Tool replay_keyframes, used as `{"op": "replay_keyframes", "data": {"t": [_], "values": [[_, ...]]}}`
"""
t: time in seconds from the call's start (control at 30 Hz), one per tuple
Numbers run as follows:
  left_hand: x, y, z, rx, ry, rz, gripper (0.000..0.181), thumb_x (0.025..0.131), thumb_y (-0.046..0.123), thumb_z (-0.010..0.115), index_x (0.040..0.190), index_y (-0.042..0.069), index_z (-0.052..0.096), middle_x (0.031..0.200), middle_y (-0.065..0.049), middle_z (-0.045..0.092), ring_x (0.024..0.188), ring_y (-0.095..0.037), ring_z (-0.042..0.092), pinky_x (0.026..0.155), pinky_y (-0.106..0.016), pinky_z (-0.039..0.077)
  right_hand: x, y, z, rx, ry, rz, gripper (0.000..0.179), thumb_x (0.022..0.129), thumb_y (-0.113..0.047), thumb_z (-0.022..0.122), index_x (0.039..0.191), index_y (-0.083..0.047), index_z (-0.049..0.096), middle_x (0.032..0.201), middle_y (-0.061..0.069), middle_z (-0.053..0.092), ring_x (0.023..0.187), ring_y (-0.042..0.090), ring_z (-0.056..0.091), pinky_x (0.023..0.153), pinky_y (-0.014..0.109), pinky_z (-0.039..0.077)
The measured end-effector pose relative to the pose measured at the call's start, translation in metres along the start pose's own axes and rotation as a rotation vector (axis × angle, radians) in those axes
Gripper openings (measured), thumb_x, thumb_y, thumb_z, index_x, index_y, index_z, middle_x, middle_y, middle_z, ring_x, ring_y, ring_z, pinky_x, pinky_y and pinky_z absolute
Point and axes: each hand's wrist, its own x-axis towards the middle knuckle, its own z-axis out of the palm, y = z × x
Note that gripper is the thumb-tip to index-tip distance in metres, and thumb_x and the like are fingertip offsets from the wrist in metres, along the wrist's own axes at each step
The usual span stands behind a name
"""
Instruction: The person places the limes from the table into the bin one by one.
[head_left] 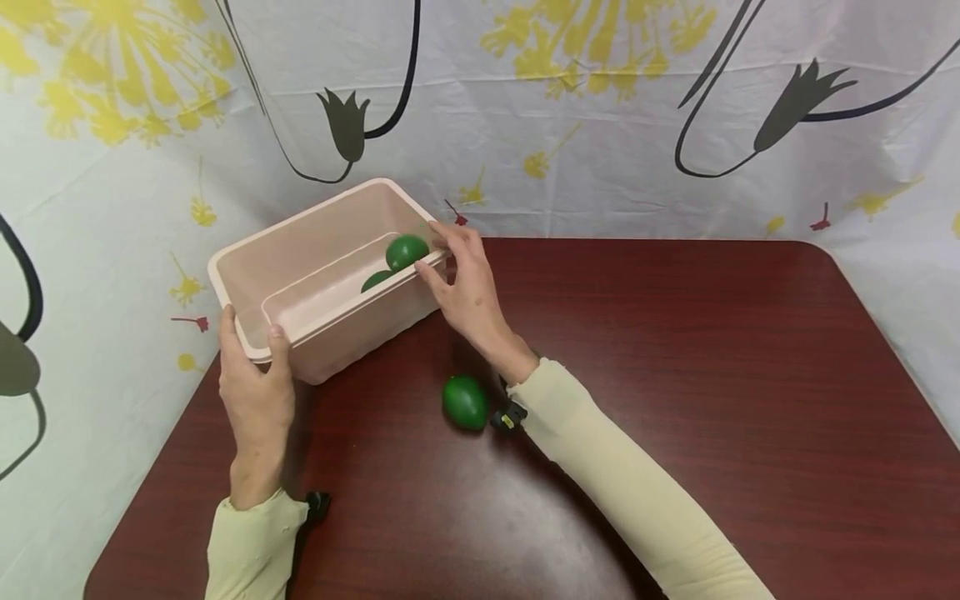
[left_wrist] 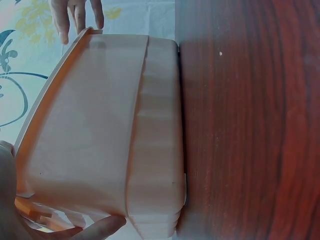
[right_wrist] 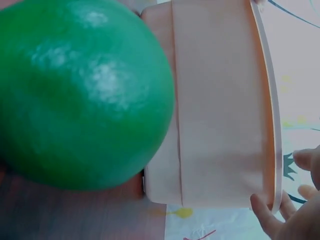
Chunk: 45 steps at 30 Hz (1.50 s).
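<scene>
A beige plastic bin [head_left: 360, 329] stands at an angle at the table's back left. My left hand [head_left: 255, 400] grips its near left corner; in the left wrist view, that hand's fingers [left_wrist: 102, 227] curl along the bin's end wall. My right hand [head_left: 472, 292] holds the right end, with the thumb at the front rim and the fingers over the end rim. Inside the bin lie two smooth green lime-like fruits, one fruit [head_left: 407, 251] mostly showing, the other [head_left: 375, 281] partly hidden by the front wall. A third green fruit [head_left: 465, 403] lies on the table beside my right wrist.
The dark red wood-grain table [head_left: 675, 375] extends to the right of the bin and toward me. Behind it and at the left hangs a white cloth [head_left: 600, 167] with yellow and grey plant prints, close to the bin's back side.
</scene>
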Motion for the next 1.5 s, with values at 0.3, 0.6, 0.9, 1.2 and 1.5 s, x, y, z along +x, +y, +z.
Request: {"op": "replay_keyframes", "data": {"t": [0.3,0.6,0.9,1.2,1.5], "values": [[-0.001,0.002,0.001,-0.002,-0.005,-0.004,0.070,0.095,0.051,0.058,0.161,0.036,0.038,0.161,-0.007,0.050,0.141,-0.034,0.052,0.116,-0.056,0.038,-0.005,0.008,-0.007,0.081,-0.022,-0.038,0.040,0.096,-0.007,0.072,0.135,-0.002,0.063,0.148,0.015,0.047,0.121,0.030,0.058,0.100,0.049,0.056],[-0.002,0.003,0.000,0.003,-0.004,-0.012,0.070,0.096,0.051,0.057,0.161,0.037,0.037,0.161,-0.007,0.050,0.141,-0.034,0.052,0.116,-0.056,0.038,-0.015,0.012,-0.020,0.088,0.003,-0.073,0.034,0.094,-0.010,0.075,0.127,-0.002,0.067,0.148,0.017,0.050,0.136,0.026,0.054,0.101,0.042,0.056],[-0.002,0.002,0.000,0.002,-0.001,-0.006,0.070,0.095,0.051,0.058,0.161,0.037,0.037,0.160,-0.007,0.051,0.142,-0.033,0.053,0.116,-0.056,0.038,-0.022,0.020,-0.035,0.053,-0.043,-0.070,0.036,0.092,-0.014,0.079,0.124,-0.003,0.067,0.136,0.012,0.058,0.127,0.025,0.058,0.098,0.043,0.056],[-0.001,0.003,0.000,-0.002,-0.003,0.010,0.070,0.095,0.050,0.058,0.161,0.034,0.039,0.159,-0.009,0.052,0.141,-0.034,0.053,0.116,-0.056,0.038,-0.034,0.032,-0.046,-0.024,-0.145,-0.022,0.034,0.091,-0.015,0.080,0.120,-0.005,0.068,0.118,0.011,0.064,0.111,0.025,0.064,0.099,0.049,0.055],[-0.001,0.001,0.000,-0.007,-0.005,0.004,0.070,0.095,0.050,0.058,0.161,0.037,0.038,0.160,-0.007,0.051,0.142,-0.033,0.052,0.117,-0.055,0.038,-0.047,0.047,-0.059,-0.069,-0.241,0.045,0.026,0.092,-0.015,0.079,0.115,-0.008,0.070,0.118,0.016,0.067,0.116,0.036,0.064,0.103,0.052,0.053]]}}
